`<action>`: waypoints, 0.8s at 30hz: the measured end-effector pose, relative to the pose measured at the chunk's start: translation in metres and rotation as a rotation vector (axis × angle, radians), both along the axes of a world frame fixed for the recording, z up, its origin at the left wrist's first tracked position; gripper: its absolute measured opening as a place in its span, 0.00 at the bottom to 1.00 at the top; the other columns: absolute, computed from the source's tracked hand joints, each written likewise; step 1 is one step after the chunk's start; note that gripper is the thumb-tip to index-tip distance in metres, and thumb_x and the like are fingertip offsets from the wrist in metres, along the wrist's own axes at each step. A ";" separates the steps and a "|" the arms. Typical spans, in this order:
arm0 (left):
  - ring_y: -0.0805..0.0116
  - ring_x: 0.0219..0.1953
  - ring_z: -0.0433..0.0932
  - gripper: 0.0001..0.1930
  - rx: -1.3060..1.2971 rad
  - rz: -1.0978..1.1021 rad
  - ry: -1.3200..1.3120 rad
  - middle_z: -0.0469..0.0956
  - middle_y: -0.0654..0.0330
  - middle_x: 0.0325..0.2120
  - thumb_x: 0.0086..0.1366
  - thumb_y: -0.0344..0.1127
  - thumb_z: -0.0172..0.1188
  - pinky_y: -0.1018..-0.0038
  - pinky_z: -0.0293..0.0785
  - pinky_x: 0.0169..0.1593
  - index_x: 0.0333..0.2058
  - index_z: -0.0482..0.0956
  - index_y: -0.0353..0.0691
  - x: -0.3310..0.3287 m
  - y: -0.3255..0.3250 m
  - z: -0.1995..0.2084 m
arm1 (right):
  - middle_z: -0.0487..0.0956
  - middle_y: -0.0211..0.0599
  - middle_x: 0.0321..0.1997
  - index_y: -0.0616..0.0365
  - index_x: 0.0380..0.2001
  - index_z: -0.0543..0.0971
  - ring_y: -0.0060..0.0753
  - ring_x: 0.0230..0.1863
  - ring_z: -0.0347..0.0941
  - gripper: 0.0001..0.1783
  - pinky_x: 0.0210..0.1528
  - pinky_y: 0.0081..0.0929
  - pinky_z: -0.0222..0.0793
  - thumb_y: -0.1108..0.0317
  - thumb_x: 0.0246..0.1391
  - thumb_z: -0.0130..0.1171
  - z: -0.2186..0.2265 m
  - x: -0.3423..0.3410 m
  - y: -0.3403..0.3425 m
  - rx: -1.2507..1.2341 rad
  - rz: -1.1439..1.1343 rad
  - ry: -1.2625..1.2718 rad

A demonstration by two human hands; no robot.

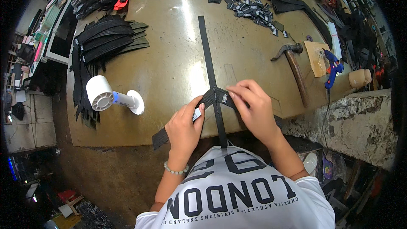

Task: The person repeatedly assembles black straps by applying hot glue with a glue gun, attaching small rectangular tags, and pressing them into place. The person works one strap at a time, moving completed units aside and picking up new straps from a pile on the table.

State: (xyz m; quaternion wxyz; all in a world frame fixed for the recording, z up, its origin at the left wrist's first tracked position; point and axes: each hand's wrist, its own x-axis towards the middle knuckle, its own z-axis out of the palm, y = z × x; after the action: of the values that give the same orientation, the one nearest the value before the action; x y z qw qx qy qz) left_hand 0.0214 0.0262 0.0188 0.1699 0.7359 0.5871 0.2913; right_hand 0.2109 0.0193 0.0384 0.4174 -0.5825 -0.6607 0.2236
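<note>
A wide black strap (207,99) bends over the near edge of the table, across a long narrow black strip (207,51) that runs from the table down to my shirt. A small dark label (224,98) lies on the wide strap, right of the crossing. My left hand (184,126) is closed around the wide strap's left part, with a small pale tag (196,114) by its fingertips. Just right of the label, my right hand (257,109) is in a pinch at the strap; whatever its fingertips hold is hidden.
Left stand a white handheld fan (121,98) and a pile of black straps (104,38). A heap of small labels (256,13) lies far right of the strip. On the right are a hammer (295,70), a blue glue gun (334,68) and a tape roll (359,78).
</note>
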 end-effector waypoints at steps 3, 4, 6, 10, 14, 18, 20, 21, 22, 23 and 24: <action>0.59 0.24 0.77 0.09 0.110 -0.010 -0.129 0.80 0.55 0.27 0.60 0.29 0.66 0.71 0.72 0.29 0.40 0.84 0.43 -0.002 0.000 -0.005 | 0.76 0.42 0.34 0.65 0.38 0.81 0.33 0.28 0.74 0.10 0.33 0.28 0.71 0.74 0.51 0.66 -0.008 -0.002 0.004 -0.191 0.021 0.085; 0.60 0.22 0.76 0.09 0.171 -0.015 -0.202 0.79 0.56 0.24 0.58 0.28 0.66 0.70 0.71 0.27 0.38 0.84 0.43 -0.005 -0.002 -0.006 | 0.76 0.41 0.34 0.65 0.38 0.81 0.33 0.27 0.74 0.11 0.32 0.28 0.71 0.73 0.51 0.67 -0.011 -0.002 0.007 -0.175 0.011 0.087; 0.62 0.20 0.73 0.10 0.226 -0.073 -0.291 0.76 0.58 0.21 0.55 0.26 0.68 0.70 0.68 0.24 0.37 0.84 0.43 -0.010 -0.011 -0.005 | 0.76 0.41 0.33 0.64 0.38 0.81 0.32 0.26 0.73 0.12 0.31 0.28 0.71 0.73 0.49 0.68 -0.016 -0.002 0.010 -0.238 -0.002 0.084; 0.69 0.18 0.66 0.16 0.171 -0.400 -0.107 0.66 0.65 0.17 0.51 0.27 0.69 0.72 0.64 0.22 0.41 0.84 0.46 -0.025 -0.032 0.004 | 0.75 0.39 0.31 0.62 0.38 0.80 0.31 0.25 0.72 0.14 0.31 0.28 0.71 0.72 0.47 0.71 -0.018 0.004 0.021 -0.201 0.029 0.083; 0.67 0.21 0.68 0.18 0.127 -0.516 0.111 0.68 0.64 0.19 0.48 0.36 0.72 0.71 0.64 0.24 0.41 0.83 0.46 -0.029 -0.035 0.008 | 0.74 0.39 0.28 0.62 0.35 0.77 0.31 0.25 0.72 0.16 0.30 0.28 0.70 0.70 0.44 0.72 -0.015 0.008 0.028 -0.263 0.074 0.104; 0.65 0.21 0.69 0.16 0.156 -0.493 0.073 0.69 0.64 0.19 0.46 0.39 0.74 0.70 0.64 0.24 0.35 0.81 0.46 -0.019 -0.022 0.007 | 0.74 0.39 0.27 0.62 0.33 0.76 0.32 0.25 0.71 0.17 0.30 0.30 0.69 0.70 0.43 0.73 -0.013 0.009 0.032 -0.280 0.088 0.075; 0.64 0.22 0.72 0.14 0.151 -0.483 0.011 0.72 0.63 0.20 0.45 0.37 0.74 0.70 0.67 0.25 0.31 0.79 0.45 -0.015 -0.014 0.008 | 0.74 0.39 0.27 0.62 0.32 0.76 0.33 0.25 0.71 0.17 0.29 0.31 0.68 0.69 0.42 0.74 -0.014 0.010 0.033 -0.290 0.095 0.062; 0.64 0.22 0.72 0.14 0.137 -0.482 -0.017 0.74 0.63 0.21 0.45 0.36 0.74 0.70 0.67 0.25 0.30 0.79 0.45 -0.014 -0.009 0.009 | 0.74 0.39 0.27 0.62 0.32 0.76 0.34 0.25 0.71 0.17 0.29 0.31 0.68 0.69 0.42 0.74 -0.014 0.010 0.033 -0.291 0.087 0.058; 0.64 0.22 0.73 0.14 0.124 -0.477 -0.055 0.75 0.63 0.21 0.45 0.35 0.74 0.70 0.68 0.26 0.30 0.79 0.45 -0.014 -0.004 0.009 | 0.73 0.37 0.26 0.63 0.32 0.77 0.30 0.24 0.70 0.17 0.29 0.28 0.68 0.69 0.42 0.74 -0.015 0.010 0.034 -0.280 0.097 0.049; 0.61 0.23 0.75 0.13 0.116 -0.469 -0.059 0.77 0.61 0.23 0.46 0.32 0.73 0.69 0.70 0.27 0.30 0.79 0.43 -0.013 0.001 0.009 | 0.73 0.35 0.25 0.63 0.32 0.77 0.27 0.24 0.68 0.17 0.28 0.25 0.67 0.68 0.42 0.75 -0.015 0.011 0.034 -0.265 0.098 0.042; 0.62 0.24 0.75 0.13 0.104 -0.449 -0.033 0.76 0.62 0.23 0.47 0.33 0.73 0.69 0.70 0.27 0.31 0.79 0.44 -0.011 0.006 0.009 | 0.73 0.33 0.25 0.63 0.32 0.78 0.23 0.23 0.67 0.17 0.27 0.22 0.67 0.68 0.42 0.75 -0.016 0.011 0.035 -0.262 0.103 0.035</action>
State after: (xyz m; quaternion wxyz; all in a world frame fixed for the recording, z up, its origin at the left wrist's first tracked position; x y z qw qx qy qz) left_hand 0.0101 0.0323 0.0279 0.2019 0.8510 0.3900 0.2881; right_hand 0.2219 0.0544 0.0226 0.3372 -0.5932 -0.6476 0.3393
